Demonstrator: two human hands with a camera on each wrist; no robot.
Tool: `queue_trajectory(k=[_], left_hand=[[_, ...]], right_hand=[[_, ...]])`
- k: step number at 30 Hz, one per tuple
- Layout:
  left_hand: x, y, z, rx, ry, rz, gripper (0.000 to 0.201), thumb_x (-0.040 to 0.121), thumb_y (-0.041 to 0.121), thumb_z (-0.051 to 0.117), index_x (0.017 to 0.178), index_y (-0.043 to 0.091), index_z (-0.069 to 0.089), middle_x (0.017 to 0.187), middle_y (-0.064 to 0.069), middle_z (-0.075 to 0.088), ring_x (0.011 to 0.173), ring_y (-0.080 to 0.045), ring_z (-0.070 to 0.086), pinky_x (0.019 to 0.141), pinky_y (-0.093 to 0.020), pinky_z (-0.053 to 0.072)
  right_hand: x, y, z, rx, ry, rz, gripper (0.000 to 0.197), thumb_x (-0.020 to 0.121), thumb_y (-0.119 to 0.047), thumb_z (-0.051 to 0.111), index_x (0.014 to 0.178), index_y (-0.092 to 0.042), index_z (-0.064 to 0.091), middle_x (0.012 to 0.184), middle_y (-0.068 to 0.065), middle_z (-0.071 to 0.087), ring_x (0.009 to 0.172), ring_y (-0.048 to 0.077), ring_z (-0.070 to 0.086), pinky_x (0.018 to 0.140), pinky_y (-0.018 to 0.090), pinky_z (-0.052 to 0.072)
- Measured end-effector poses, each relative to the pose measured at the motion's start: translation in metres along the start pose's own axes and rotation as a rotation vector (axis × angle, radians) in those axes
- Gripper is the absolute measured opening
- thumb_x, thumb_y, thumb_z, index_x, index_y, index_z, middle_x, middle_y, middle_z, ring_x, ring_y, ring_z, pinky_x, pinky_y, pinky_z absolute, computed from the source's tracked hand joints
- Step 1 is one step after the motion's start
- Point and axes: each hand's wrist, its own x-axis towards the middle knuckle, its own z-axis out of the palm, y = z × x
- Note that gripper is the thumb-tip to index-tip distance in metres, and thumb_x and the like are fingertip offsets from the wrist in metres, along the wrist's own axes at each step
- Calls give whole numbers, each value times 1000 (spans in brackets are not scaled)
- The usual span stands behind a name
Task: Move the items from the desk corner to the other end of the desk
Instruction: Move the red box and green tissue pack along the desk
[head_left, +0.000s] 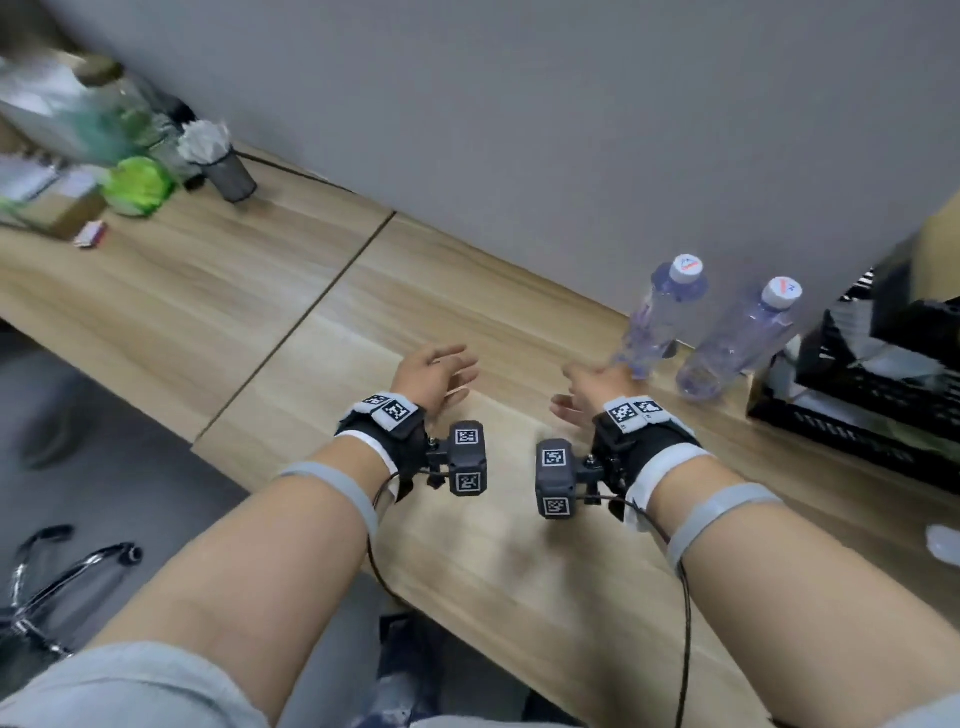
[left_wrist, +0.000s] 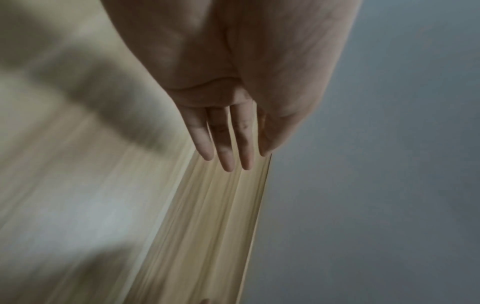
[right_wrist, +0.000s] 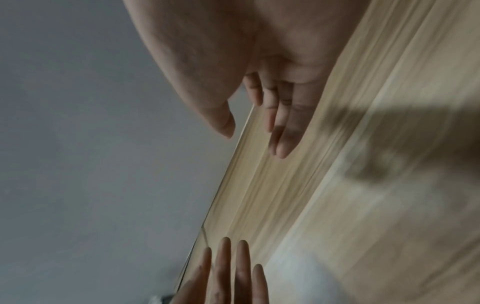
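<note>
Two clear water bottles with white caps stand by the wall at the desk's right end, one (head_left: 660, 317) just left of the other (head_left: 737, 338). My right hand (head_left: 582, 387) hovers over the wooden desk (head_left: 322, 291) just left of the nearer bottle's base, fingers (right_wrist: 281, 133) straight and holding nothing. My left hand (head_left: 441, 371) floats a little to the left, fingers (left_wrist: 226, 148) straight and empty too. At the far left end sits a blurred cluster: a mesh cup (head_left: 228, 169) stuffed with white paper, a green round item (head_left: 137, 184) and a glass bottle (head_left: 111, 98).
A black plastic crate (head_left: 862, 395) stands at the right edge beside the bottles. A small red-and-white item (head_left: 91, 234) and a cardboard box (head_left: 62, 208) lie near the left cluster. A grey wall (head_left: 519, 130) runs behind the desk. A chair base (head_left: 62, 582) shows on the floor.
</note>
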Motion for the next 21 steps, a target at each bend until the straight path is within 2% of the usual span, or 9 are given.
queue_trajectory(k=[3, 5, 7, 10, 12, 13, 16, 19, 21], left_hand=[[-10, 29, -81, -110, 38, 14, 18, 98, 9, 53, 113, 13, 62, 115, -8, 70, 98, -19, 70, 88, -31, 55], [-17, 49, -142, -192, 47, 20, 21, 100, 8, 48, 118, 10, 59, 114, -10, 68, 99, -22, 68, 80, -29, 55], [-19, 67, -209, -255, 59, 40, 24, 101, 10, 47, 122, 7, 58, 117, -11, 68, 99, -24, 69, 75, -29, 55], [-32, 90, -310, -288, 118, 67, 25, 101, 13, 48, 123, 7, 57, 111, -9, 70, 88, -20, 70, 72, -29, 53], [-43, 106, -369, -315, 168, 90, 23, 103, 15, 46, 123, 9, 55, 103, -6, 69, 87, -21, 68, 76, -31, 53], [-47, 113, -396, -332, 184, 105, 21, 103, 16, 46, 121, 9, 55, 105, -7, 68, 91, -23, 67, 81, -33, 52], [-54, 130, -463, -368, 202, 141, 17, 103, 17, 46, 115, 9, 54, 116, -10, 64, 100, -28, 64, 94, -37, 47], [-45, 138, -507, -390, 229, 150, 18, 103, 18, 46, 116, 9, 54, 112, -9, 66, 89, -23, 66, 91, -37, 48], [-34, 144, -528, -399, 257, 147, 18, 103, 18, 47, 117, 9, 55, 108, -8, 67, 86, -22, 67, 82, -34, 50]], right_hand=[[-30, -11, 76, -102, -83, -75, 40, 92, -10, 61, 124, -4, 38, 108, 19, 56, 69, 25, 64, 67, 40, 61], [-52, -16, 136, -133, -139, -95, 39, 95, -10, 58, 128, 4, 44, 92, 15, 57, 69, 23, 61, 68, 37, 58], [-78, -21, 205, -143, -216, -104, 34, 97, -11, 54, 127, 3, 49, 84, 12, 54, 70, 22, 58, 67, 34, 55], [-110, -18, 305, -198, -334, -88, 17, 97, -20, 55, 107, -6, 56, 72, 6, 57, 60, 17, 56, 56, 29, 51], [-134, -15, 364, -211, -456, -42, 15, 97, -22, 53, 90, -10, 54, 56, 0, 54, 55, 16, 52, 56, 27, 47], [-146, -14, 390, -209, -511, -18, 17, 97, -22, 52, 85, -11, 53, 55, 0, 52, 56, 16, 51, 58, 27, 46], [-174, -10, 458, -258, -622, -1, 19, 97, -21, 52, 83, -9, 55, 68, 3, 53, 64, 18, 55, 62, 30, 48], [-182, -6, 508, -287, -670, -5, 17, 96, -21, 52, 84, -9, 56, 69, 2, 54, 65, 18, 57, 62, 30, 48], [-178, -6, 537, -298, -679, -6, 17, 95, -21, 53, 84, -9, 57, 69, 2, 54, 65, 18, 57, 62, 30, 48]])
